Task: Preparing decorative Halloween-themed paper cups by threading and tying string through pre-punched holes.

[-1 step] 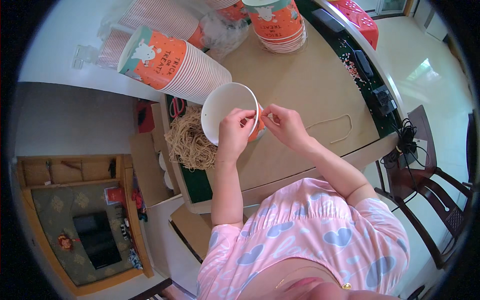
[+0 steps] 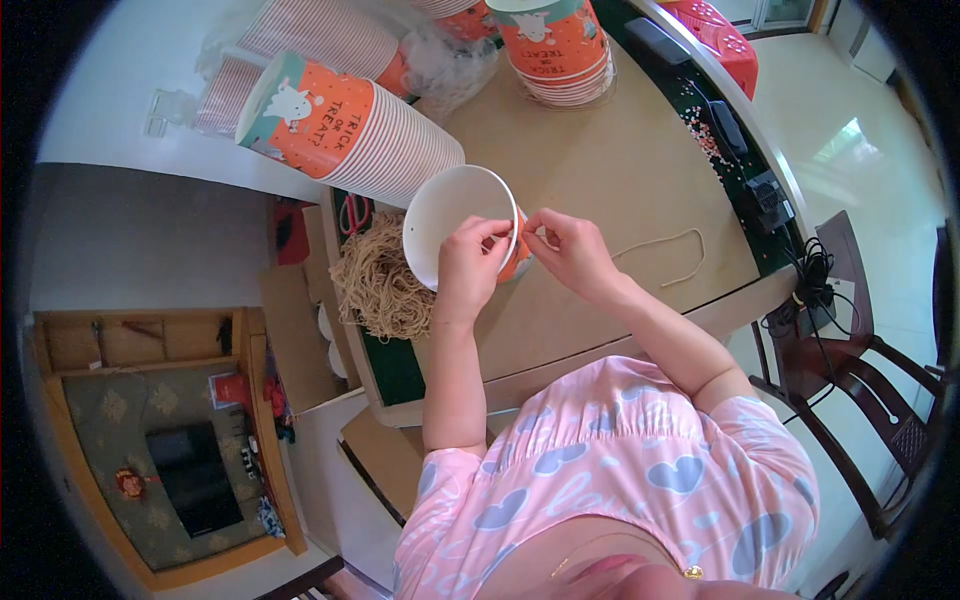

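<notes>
A paper bucket (image 2: pixel 432 222), white inside and orange outside, lies tilted on the table with its mouth toward me. My left hand (image 2: pixel 470 265) is closed on the right side of its rim, fingers inside the mouth. Just outside that rim my right hand (image 2: pixel 572 252) is pinched at the thumb and fingertips. A length of beige cord (image 2: pixel 703 245) trails on the table from behind the right hand, and its end at the fingertips is too small to make out. Beside the bucket lies a tangled heap of the same cord (image 2: pixel 378 280).
A long stack of orange paper buckets (image 2: pixel 400 140) leans at the left, with red-handled scissors (image 2: pixel 353 214) below it. Another stack (image 2: pixel 558 55) stands at the back near a clear plastic bag (image 2: pixel 448 65). Black cables (image 2: pixel 815 270) hang off the table's right edge by a dark chair (image 2: pixel 870 390).
</notes>
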`<action>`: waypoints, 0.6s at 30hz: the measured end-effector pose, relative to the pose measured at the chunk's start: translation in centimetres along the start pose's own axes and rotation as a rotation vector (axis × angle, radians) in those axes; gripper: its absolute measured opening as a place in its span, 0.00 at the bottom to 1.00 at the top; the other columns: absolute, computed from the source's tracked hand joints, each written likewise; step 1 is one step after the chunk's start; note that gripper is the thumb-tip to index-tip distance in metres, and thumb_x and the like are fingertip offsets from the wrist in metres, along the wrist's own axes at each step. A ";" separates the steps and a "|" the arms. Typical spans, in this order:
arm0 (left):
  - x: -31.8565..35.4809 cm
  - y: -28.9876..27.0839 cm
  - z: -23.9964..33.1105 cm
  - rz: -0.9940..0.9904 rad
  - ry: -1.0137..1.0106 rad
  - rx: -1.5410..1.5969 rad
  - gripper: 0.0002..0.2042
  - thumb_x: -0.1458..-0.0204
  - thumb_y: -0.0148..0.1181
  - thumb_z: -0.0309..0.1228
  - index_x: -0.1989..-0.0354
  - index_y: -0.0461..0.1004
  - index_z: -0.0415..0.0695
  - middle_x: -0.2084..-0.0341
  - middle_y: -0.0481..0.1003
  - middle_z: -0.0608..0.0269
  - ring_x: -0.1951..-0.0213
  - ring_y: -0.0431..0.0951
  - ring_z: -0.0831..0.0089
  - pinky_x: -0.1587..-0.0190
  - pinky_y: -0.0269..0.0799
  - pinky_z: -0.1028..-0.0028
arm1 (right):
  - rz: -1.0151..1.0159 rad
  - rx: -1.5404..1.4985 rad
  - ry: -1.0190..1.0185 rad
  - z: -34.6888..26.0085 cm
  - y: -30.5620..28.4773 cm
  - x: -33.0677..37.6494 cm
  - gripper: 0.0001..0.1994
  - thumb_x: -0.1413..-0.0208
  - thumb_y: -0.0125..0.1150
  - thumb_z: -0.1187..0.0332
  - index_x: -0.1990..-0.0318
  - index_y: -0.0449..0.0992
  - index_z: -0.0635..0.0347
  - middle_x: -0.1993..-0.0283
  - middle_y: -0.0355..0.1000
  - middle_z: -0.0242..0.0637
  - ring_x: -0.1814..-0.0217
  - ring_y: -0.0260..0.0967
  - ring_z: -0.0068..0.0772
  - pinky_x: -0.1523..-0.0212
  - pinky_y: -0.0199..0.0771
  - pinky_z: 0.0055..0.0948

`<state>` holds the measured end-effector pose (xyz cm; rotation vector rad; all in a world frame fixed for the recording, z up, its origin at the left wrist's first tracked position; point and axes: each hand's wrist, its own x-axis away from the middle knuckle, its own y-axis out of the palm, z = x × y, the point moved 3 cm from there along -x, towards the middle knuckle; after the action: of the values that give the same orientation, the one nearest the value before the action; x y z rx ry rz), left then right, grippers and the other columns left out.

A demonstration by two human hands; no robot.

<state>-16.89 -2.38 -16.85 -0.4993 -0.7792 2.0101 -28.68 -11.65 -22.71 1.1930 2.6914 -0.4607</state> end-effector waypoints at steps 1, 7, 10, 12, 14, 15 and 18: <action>0.0 0.0 0.1 0.002 -0.002 -0.001 0.09 0.49 0.58 0.22 0.60 0.79 0.38 0.68 0.76 0.57 0.73 0.78 0.70 0.67 0.73 0.73 | -0.002 -0.002 -0.001 0.0 0.0 0.0 0.05 0.46 0.62 0.71 0.65 0.74 0.61 0.83 0.62 0.33 0.82 0.56 0.21 0.80 0.58 0.26; 0.1 0.3 0.6 -0.004 0.028 -0.044 0.07 0.50 0.59 0.25 0.63 0.79 0.40 0.68 0.76 0.57 0.71 0.78 0.63 0.65 0.73 0.68 | -0.098 0.072 0.089 -0.8 -0.4 -0.3 0.08 0.48 0.60 0.67 0.61 0.75 0.58 0.69 0.75 0.46 0.67 0.74 0.48 0.67 0.72 0.40; 0.0 0.3 0.8 0.001 0.069 -0.095 0.06 0.50 0.59 0.25 0.65 0.79 0.40 0.70 0.76 0.57 0.71 0.78 0.62 0.65 0.72 0.67 | -0.096 0.089 0.053 -0.9 -0.6 -0.3 0.08 0.48 0.61 0.67 0.61 0.75 0.58 0.69 0.75 0.46 0.67 0.74 0.48 0.67 0.72 0.40; -0.1 0.5 0.9 0.012 0.109 -0.150 0.04 0.50 0.59 0.24 0.67 0.78 0.40 0.71 0.76 0.57 0.71 0.77 0.61 0.66 0.72 0.66 | -0.107 0.108 0.030 -0.8 -0.6 -0.3 0.08 0.47 0.60 0.68 0.60 0.75 0.57 0.68 0.75 0.45 0.68 0.73 0.48 0.68 0.72 0.39; -0.1 0.4 0.8 0.031 0.143 -0.207 0.03 0.50 0.58 0.24 0.68 0.77 0.40 0.72 0.76 0.57 0.71 0.77 0.60 0.66 0.71 0.66 | -0.141 0.067 0.076 -1.3 -0.8 -0.3 0.08 0.47 0.60 0.69 0.60 0.74 0.58 0.69 0.74 0.45 0.69 0.73 0.47 0.68 0.72 0.38; 0.0 0.4 0.7 0.044 0.115 -0.177 0.03 0.48 0.57 0.24 0.68 0.75 0.40 0.73 0.76 0.57 0.71 0.77 0.62 0.67 0.71 0.66 | -0.169 0.027 0.128 -1.4 -0.8 -0.3 0.07 0.47 0.60 0.70 0.61 0.73 0.59 0.70 0.74 0.44 0.70 0.72 0.47 0.69 0.71 0.37; 0.0 0.1 -0.3 0.070 -0.005 0.020 0.03 0.44 0.54 0.25 0.66 0.71 0.39 0.75 0.76 0.58 0.73 0.78 0.67 0.70 0.71 0.68 | -0.081 0.017 0.062 -1.4 -1.1 0.7 0.05 0.45 0.58 0.74 0.62 0.70 0.61 0.78 0.66 0.36 0.78 0.64 0.29 0.76 0.65 0.28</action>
<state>-16.76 -2.26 -17.16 -0.5162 -0.7530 2.0828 -30.03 -11.36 -21.31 1.1236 2.8027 -0.4664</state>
